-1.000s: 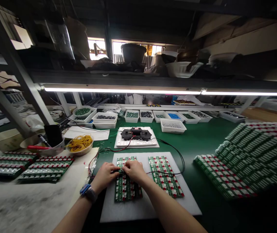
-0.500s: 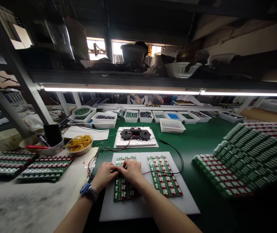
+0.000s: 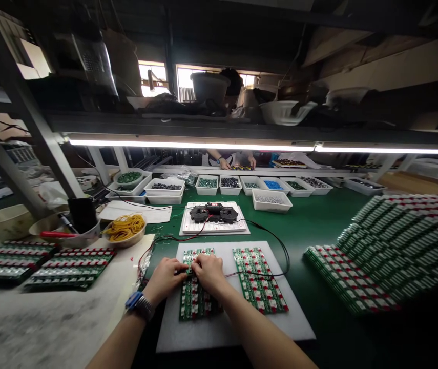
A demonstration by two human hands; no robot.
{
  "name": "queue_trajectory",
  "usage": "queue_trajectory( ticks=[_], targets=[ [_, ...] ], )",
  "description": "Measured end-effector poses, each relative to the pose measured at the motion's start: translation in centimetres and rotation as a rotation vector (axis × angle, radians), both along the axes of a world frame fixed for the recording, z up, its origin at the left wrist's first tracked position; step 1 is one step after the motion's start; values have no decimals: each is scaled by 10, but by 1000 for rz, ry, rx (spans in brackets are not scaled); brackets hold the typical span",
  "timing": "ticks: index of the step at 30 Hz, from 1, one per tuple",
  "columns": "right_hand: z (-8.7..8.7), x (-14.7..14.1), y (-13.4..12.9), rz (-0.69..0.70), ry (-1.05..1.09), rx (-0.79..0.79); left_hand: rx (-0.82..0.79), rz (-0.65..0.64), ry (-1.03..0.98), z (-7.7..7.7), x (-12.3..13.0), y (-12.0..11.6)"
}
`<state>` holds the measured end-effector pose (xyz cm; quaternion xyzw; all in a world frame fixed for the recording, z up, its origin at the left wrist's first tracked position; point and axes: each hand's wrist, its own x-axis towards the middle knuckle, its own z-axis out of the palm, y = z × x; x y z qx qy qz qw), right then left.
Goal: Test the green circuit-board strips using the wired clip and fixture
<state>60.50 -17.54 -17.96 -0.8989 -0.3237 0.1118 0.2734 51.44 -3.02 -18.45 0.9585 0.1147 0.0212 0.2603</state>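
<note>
Both hands work over the left circuit board panel [image 3: 188,302], a green sheet with rows of white and red parts. My left hand [image 3: 166,279] is at its left edge, fingertips pinched low on the board; what they hold is too small to make out. Beside it, my right hand [image 3: 208,270] has its fingers pinched together over the same panel, their contents hidden. Thin dark wires [image 3: 257,274] run up to the right wrist, and red and black wires [image 3: 142,266] pass behind the left hand. A second circuit board panel [image 3: 260,282] lies to the right on the white board [image 3: 226,333].
A black speaker unit [image 3: 214,212] with wires rests on a white block ahead. Parts trays [image 3: 272,201] line the back. Stacked panels [image 3: 357,287] stand at right. At left are a bowl of yellow rubber bands [image 3: 125,228] and more panels [image 3: 70,269]. A co-worker's hands [image 3: 237,163] show opposite.
My fingertips have drawn slightly apart over the left panel, baring a little of the board between them. Across the bench, the co-worker's hands have come down onto small yellow-and-black parts.
</note>
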Motion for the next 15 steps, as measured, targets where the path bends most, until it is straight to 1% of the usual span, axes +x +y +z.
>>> queue_trajectory(
  ticks=[7, 12, 15],
  targets=[
    [1, 0, 1, 3, 21, 0, 4, 1, 0, -1, 0, 1],
    [2, 0, -1, 13, 10, 5, 27, 16, 8, 3, -1, -2],
    [1, 3, -3, 48, 14, 11, 72, 44, -1, 6, -3, -6]
  ],
)
